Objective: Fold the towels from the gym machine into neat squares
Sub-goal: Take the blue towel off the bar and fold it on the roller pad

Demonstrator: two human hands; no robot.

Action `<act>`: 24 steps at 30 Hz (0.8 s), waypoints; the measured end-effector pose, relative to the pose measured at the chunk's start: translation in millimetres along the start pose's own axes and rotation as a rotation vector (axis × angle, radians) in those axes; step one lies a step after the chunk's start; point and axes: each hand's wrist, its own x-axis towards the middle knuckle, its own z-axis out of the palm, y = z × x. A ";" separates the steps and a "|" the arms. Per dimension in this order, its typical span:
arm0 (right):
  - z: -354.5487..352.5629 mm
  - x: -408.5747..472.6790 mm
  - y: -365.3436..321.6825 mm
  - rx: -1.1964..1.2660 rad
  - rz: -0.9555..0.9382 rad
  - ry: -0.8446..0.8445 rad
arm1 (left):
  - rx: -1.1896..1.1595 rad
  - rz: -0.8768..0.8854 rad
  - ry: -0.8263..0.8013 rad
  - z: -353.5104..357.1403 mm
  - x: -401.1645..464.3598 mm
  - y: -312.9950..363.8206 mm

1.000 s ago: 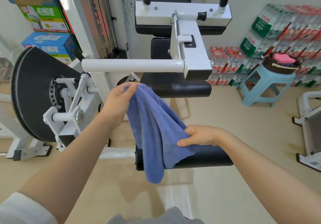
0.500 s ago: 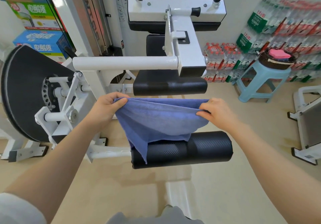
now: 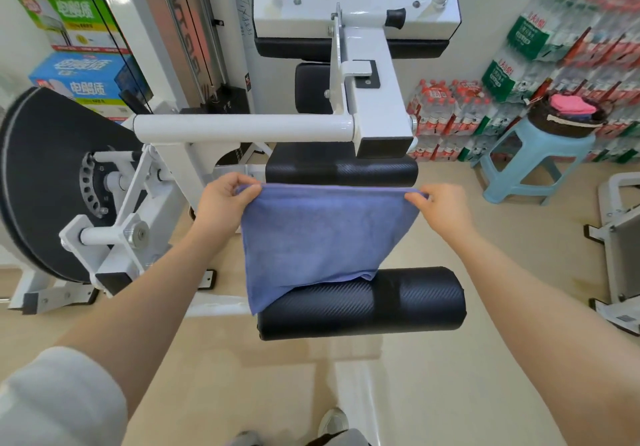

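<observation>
Head view: the left hand (image 3: 221, 199) and right hand (image 3: 438, 203) each pinch a top corner of the soft blue terry towel (image 3: 318, 241). A second ago it hung bunched; now it is stretched flat above the black foam roller pad (image 3: 398, 302), its lower edge resting there, ready for folding.

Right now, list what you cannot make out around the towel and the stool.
Head view only:
- Blue towel: layer count unclear; front face hides the back.
- Lower roller pad: left part covered by the towel.
- Basket on stool: contents under pink cloth hidden.
- Box lettering: blurred.
</observation>
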 end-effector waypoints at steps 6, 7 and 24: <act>-23.8 7.6 -12.4 0.642 -0.001 0.172 | -0.145 0.036 0.090 4.3 4.9 14.4; -27.0 5.6 -9.1 0.732 0.007 0.149 | -0.123 0.025 0.056 2.5 2.6 9.6; 30.6 -77.2 72.4 0.522 0.255 -0.691 | 0.301 -0.325 -0.836 33.2 -67.6 -76.5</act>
